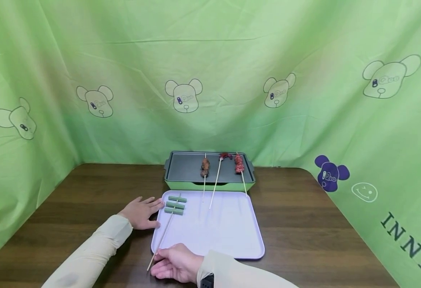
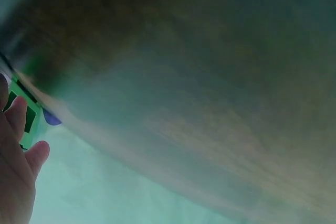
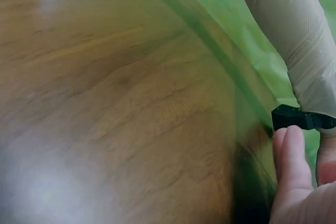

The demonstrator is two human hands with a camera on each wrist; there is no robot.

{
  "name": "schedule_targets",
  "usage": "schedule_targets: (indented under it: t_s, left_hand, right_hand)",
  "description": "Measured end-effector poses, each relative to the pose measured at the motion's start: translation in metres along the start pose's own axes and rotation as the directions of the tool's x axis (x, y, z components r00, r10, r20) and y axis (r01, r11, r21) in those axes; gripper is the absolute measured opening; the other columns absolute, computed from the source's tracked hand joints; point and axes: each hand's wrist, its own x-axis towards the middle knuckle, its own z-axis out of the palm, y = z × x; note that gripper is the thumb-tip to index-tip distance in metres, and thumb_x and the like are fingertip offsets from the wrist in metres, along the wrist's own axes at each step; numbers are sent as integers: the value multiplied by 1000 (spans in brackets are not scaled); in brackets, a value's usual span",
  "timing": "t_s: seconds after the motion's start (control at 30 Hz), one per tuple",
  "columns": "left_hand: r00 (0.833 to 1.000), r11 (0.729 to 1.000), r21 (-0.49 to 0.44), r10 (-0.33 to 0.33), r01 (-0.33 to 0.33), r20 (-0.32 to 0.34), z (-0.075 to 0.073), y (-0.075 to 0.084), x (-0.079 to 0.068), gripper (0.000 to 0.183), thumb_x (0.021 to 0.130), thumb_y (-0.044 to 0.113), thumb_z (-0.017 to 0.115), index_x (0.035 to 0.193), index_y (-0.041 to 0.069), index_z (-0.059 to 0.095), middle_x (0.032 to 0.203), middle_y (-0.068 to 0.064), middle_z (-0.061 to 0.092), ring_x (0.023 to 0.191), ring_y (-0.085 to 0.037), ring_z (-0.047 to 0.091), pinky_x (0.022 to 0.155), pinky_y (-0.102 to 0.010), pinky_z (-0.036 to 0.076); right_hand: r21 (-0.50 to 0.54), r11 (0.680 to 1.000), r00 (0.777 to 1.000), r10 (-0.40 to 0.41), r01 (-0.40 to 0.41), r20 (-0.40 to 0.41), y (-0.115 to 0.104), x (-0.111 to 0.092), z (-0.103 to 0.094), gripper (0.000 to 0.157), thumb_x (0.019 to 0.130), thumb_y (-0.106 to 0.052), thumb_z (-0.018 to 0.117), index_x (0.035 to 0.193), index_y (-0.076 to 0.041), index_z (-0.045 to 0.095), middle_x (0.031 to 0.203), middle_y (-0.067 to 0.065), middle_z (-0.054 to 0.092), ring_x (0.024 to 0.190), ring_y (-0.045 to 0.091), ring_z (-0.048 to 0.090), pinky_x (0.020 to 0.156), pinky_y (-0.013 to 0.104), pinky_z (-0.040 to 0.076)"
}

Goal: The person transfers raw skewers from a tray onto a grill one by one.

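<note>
In the head view my right hand [image 1: 177, 264] pinches the lower end of a wooden skewer [image 1: 162, 237] near the tray's front left corner. Several green pieces [image 1: 174, 205] are threaded on its far end, over the left side of the white tray [image 1: 217, 236]. My left hand [image 1: 142, 213] lies with fingers spread at the tray's left edge, fingertips right at the rim. The left wrist view shows only part of that hand [image 2: 18, 150] at the left side. In the right wrist view the right hand [image 3: 296, 182] is at the lower right, its skewer out of sight.
Behind the tray stands a green grill with a dark plate [image 1: 185, 166]. On it lie a brown meat skewer [image 1: 205, 167], a skewer with a curled dark red piece [image 1: 225, 156] and a red meat skewer [image 1: 239, 164], their sticks reaching over the tray. A green curtain [image 1: 210, 132] encloses the wooden table [image 1: 296, 224].
</note>
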Motion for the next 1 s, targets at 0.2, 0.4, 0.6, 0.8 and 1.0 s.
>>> schedule_targets:
  t_s: [0.2,0.4,0.6,0.8,1.0]
  left_hand:
    - [1000,1000,-7,14,-14,-16,-1,0,-1,72,88,52,55,143,6,48,148,-9,47,136,-36,43,107,-60,31]
    - [998,997,-54,46,-49,-41,3,-6,-1,74,90,56,51,144,7,46,148,-11,46,135,-38,42,106,-63,29]
    - [999,998,-59,28,-29,-23,4,-7,2,73,89,53,53,144,5,46,149,-12,45,137,-39,40,108,-63,27]
    - [1000,1000,-10,11,-11,-6,2,-3,3,72,89,52,53,144,6,47,149,-10,45,137,-36,41,108,-61,30]
    - [1000,1000,-11,11,-11,-4,1,-2,1,71,89,51,54,144,6,47,149,-10,45,136,-36,41,108,-61,29]
  right_hand:
    - [-44,998,997,57,-55,45,5,5,9,24,102,-17,47,91,2,57,103,40,61,72,17,71,77,33,57]
    - [13,999,999,31,-31,36,11,8,15,22,102,-14,47,88,-3,59,100,35,65,68,14,70,76,31,57]
    - [66,998,998,22,-26,61,14,9,18,22,102,-13,46,87,-6,60,83,18,71,69,12,69,77,30,57]
    - [73,997,998,4,-9,66,15,8,19,24,103,-12,43,86,-8,59,70,5,66,69,11,68,78,31,57]
    - [134,990,999,-48,47,4,16,8,23,21,100,-8,47,86,-4,62,67,1,62,65,8,65,76,30,57]
